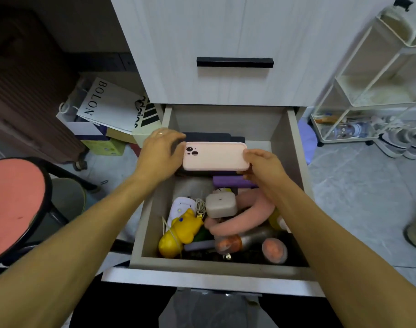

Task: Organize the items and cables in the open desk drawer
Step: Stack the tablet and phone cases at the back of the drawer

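The open drawer [297, 166] holds a jumble of items. Both hands hold a pink phone case [215, 156] flat over the back of the drawer. My left hand [161, 153] grips its left end by the camera cutout. My right hand [265, 170] pinches its right end. Under the case lie dark flat cases [214, 137] and a purple case [233, 181]. Nearer the front lie a grey earbud case [220, 204], a white mouse [182, 204] with a thin coiled white cable [200, 206], a yellow toy [179, 233], a pink plush piece [245, 218] and a round pink item [274, 250].
A shut drawer with a black handle [235, 62] is above. A red stool [14, 204] stands at the left, paper bags and boxes [107, 107] behind it. A white rolling rack [372, 95] and shoes [401, 143] stand on the right.
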The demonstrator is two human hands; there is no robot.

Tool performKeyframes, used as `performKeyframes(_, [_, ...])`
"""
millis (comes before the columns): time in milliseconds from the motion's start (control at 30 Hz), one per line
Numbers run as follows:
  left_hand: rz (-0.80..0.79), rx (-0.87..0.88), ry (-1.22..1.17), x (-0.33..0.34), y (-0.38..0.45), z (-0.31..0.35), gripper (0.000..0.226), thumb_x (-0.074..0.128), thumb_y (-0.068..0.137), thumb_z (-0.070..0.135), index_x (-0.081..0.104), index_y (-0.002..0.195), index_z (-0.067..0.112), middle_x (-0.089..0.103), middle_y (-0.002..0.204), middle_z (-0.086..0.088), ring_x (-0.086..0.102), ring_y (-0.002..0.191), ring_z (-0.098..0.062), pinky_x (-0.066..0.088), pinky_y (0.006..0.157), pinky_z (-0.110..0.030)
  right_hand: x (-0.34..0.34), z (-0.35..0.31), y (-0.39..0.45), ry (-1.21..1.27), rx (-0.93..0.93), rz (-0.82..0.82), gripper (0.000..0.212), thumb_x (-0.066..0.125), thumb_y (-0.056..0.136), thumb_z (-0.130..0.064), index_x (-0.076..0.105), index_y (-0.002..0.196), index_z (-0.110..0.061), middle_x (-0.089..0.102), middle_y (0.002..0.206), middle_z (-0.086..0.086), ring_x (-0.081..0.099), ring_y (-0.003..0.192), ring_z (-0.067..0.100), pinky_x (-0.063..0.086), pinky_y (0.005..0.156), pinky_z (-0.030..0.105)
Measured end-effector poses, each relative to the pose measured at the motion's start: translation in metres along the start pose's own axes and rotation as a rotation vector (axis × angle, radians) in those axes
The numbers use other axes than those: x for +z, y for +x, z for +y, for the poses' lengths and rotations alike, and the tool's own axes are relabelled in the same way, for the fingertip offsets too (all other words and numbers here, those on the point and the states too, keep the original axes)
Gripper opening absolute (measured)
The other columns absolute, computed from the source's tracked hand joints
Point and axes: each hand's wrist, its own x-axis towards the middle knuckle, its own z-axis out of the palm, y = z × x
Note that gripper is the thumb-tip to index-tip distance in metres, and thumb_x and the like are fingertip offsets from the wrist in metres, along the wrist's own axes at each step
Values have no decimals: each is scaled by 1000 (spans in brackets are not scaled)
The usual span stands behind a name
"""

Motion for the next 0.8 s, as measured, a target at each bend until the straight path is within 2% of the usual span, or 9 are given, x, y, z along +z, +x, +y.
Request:
performKeyframes(100, [-81,-44,59,11,20,-10,39,53,97,23,58,133,7,55,139,-10,24,145,-31,24,117,-40,15,1,27,68,96,38,9,54,97,-14,59,104,-11,63,106,16,65,76,25,53,55,29])
performKeyframes(167, [-60,-25,5,16,22,-13,41,52,99,17,52,138,6,48,146,-10,14,149,-29,14,119,-34,26,1,45,72,119,69,7,53,97,-12,58,102,-11,61,106,15,65,82,28,55,56,29])
performKeyframes(300, [-42,68,17,23,25,-26,42,54,95,10,51,137,5,51,142,-11,26,145,-32,3,119,-25,45,-8,73,-19,33,147,12,52,98,-14,59,107,-10,60,106,11,61,95,27,58,72,35])
performKeyframes(367, [-35,69,7,24,27,-28,39,54,96,12,53,134,6,56,136,-11,31,143,-33,4,121,-25,55,-11,85,-79,1,155,22,54,97,-15,60,116,-6,59,105,10,59,92,25,58,78,37])
performKeyframes(500, [12,48,-37,21,22,-23,42,55,98,17,49,139,9,52,141,-8,15,148,-27,8,114,-21,65,-5,95,-275,-68,145,42,69,86,-23,56,120,-2,62,113,7,62,98,25,53,88,33])
performKeyframes(567, [8,39,-38,22,21,-24,43,55,98,17,48,140,12,50,143,-5,10,149,-24,11,111,-20,67,-2,91,-500,-186,105,45,72,83,-19,56,122,-4,59,114,5,58,103,22,46,81,26])
performKeyframes(633, [-4,33,-22,23,21,-25,44,56,97,16,48,140,15,50,143,-2,8,150,-21,15,111,-21,69,5,91,-695,-286,80,47,71,81,-17,56,124,-6,53,120,11,55,109,26,47,82,29])
performKeyframes(700, [-7,21,-5,24,21,-24,43,57,96,18,50,138,15,50,143,0,7,150,-19,23,113,-26,71,10,95,-775,-278,95,49,71,82,-19,54,126,-8,45,125,17,52,111,33,46,85,33])
performKeyframes(800, [-7,-1,-12,25,18,-21,39,58,96,23,54,134,15,51,142,2,6,150,-15,28,110,-28,75,15,100,-831,-238,122,49,71,85,-24,52,127,-8,42,127,17,54,107,33,45,78,31])
